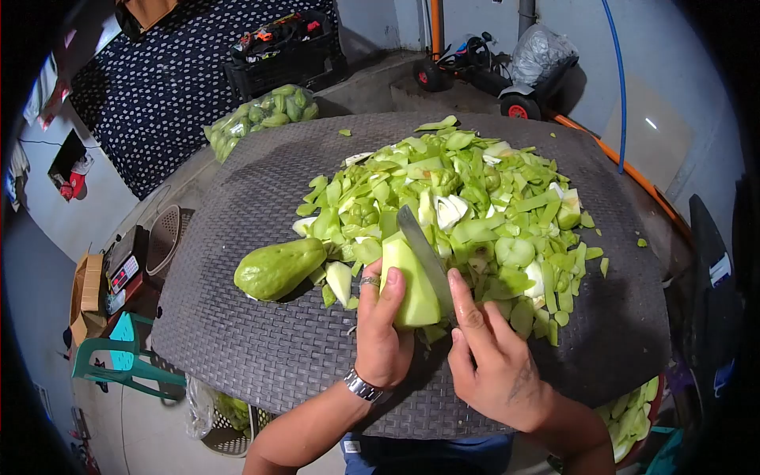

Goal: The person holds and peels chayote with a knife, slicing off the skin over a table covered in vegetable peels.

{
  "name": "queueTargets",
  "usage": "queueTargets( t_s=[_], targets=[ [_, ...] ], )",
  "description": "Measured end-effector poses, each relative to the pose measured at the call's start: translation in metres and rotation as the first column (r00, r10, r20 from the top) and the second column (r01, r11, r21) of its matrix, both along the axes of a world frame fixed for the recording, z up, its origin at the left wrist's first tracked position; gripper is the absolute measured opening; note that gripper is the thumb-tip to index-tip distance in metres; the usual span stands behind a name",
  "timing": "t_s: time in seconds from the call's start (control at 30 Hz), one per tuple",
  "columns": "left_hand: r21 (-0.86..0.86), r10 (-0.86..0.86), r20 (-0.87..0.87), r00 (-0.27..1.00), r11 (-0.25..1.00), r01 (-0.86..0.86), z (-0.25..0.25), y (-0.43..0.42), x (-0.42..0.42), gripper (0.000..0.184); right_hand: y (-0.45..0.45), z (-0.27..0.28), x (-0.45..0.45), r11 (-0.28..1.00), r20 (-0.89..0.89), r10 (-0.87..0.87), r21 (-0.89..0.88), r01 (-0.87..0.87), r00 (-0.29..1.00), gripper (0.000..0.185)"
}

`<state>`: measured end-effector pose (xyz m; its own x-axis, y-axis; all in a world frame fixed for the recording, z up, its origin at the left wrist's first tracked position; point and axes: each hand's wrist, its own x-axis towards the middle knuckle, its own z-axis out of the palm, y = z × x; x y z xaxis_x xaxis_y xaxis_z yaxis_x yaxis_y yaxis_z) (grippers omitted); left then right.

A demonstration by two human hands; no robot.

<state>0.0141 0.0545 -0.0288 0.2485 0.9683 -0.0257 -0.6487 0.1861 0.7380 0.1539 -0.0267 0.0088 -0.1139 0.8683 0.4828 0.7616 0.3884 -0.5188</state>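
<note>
My left hand [381, 332], with a ring and a metal watch, is wrapped round a peeled pale green chayote [409, 289] near the table's front. A knife [426, 257] lies with its broad blade along the chayote's right side, its tip pointing up and away. My right hand [495, 356] grips the knife, its index finger stretched along the blade; the handle is hidden in the hand. Just left of my hands rests a whole unpeeled chayote [279, 269]. Beyond them spreads a heap of green peelings [475, 190] with some white pieces.
The dark woven table [229, 336] stands before me. Behind it are a plastic bag of chayotes [261, 117], a black crate [285, 59] and a wheeled cart [518, 99]. A teal chair [131, 352] is at left; a basin of pale green pieces [632, 419] is low at right.
</note>
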Motion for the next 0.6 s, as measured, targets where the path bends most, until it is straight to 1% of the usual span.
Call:
queueTargets(
  t_s=[0.1,0.2,0.27,0.4,0.43,0.5,0.53,0.6],
  targets=[
    [-0.015,0.023,0.010,1.000,1.000,-0.023,-0.002,0.000,0.002,0.048,-0.003,-0.001,0.000,0.999,0.075,-0.009,-0.048,0.013,0.997,0.072],
    [-0.027,0.047,0.055,0.997,0.999,-0.046,-0.008,0.006,-0.001,0.051,-0.003,-0.005,0.001,1.000,0.193,0.024,0.000,-0.024,0.981,0.080],
    [-0.048,0.045,0.082,0.996,0.998,-0.041,-0.011,0.015,-0.008,0.056,-0.007,-0.005,0.003,0.996,0.221,0.051,-0.076,-0.035,0.974,0.082],
    [-0.028,0.110,0.020,0.994,0.994,-0.110,-0.008,0.022,-0.013,0.054,-0.013,0.006,0.002,0.980,0.270,0.073,-0.199,-0.019,0.960,0.087],
    [-0.033,0.138,0.012,0.990,0.990,-0.137,-0.011,0.026,-0.014,0.054,-0.017,0.011,0.003,0.970,0.279,0.077,-0.242,-0.007,0.957,0.084],
    [-0.037,0.199,-0.005,0.980,0.979,-0.199,-0.013,0.034,-0.017,0.054,-0.024,0.019,0.006,0.946,0.293,0.091,-0.323,0.009,0.952,0.078],
    [-0.033,0.255,0.005,0.967,0.967,-0.254,-0.012,0.038,-0.020,0.054,-0.023,0.016,0.009,0.960,0.248,0.077,-0.279,-0.005,0.966,0.076],
    [-0.081,0.239,0.054,0.970,0.969,-0.234,-0.004,0.040,-0.028,0.052,-0.020,0.008,0.016,0.981,0.153,0.053,-0.193,-0.023,0.987,0.071]
  ],
)
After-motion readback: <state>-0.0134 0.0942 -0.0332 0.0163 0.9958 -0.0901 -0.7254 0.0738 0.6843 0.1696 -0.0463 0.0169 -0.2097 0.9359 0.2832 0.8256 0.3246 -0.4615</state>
